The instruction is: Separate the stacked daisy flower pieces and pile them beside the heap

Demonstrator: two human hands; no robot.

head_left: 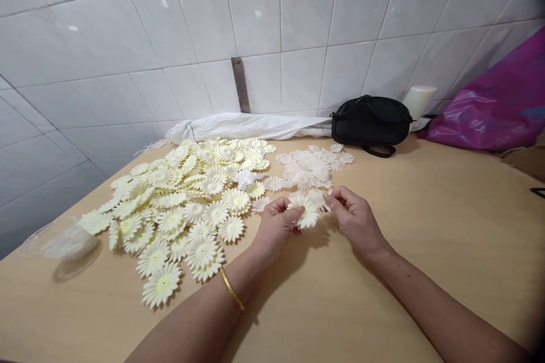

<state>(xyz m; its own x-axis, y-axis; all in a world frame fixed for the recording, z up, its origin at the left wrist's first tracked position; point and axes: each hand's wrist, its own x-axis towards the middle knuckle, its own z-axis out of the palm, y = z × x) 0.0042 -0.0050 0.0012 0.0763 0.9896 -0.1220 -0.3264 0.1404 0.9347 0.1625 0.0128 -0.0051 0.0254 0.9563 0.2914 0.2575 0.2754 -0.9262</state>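
My left hand [276, 224] pinches a pale cream artificial daisy flower [305, 215] between thumb and fingers, above the front middle of the table. From the other side, my right hand [351, 218] is closed on a thin whitish petal piece [317, 199] that overlaps the daisy's upper right edge. Whether the two pieces are joined or apart I cannot tell. Left of my hands spreads a large heap of pale yellow daisy flowers [170, 198]. Just beyond them lies a smaller pile of thin, white-pink petal pieces [304, 170].
A crumpled white scrap [247, 178] lies between the piles. Clear plastic [70, 241] sits at the left edge. Along the tiled wall are a rolled white sheet [255, 126], a black case [370, 122], a white bottle [419, 101] and a magenta bag [489, 105]. The table [447, 227] is wooden.
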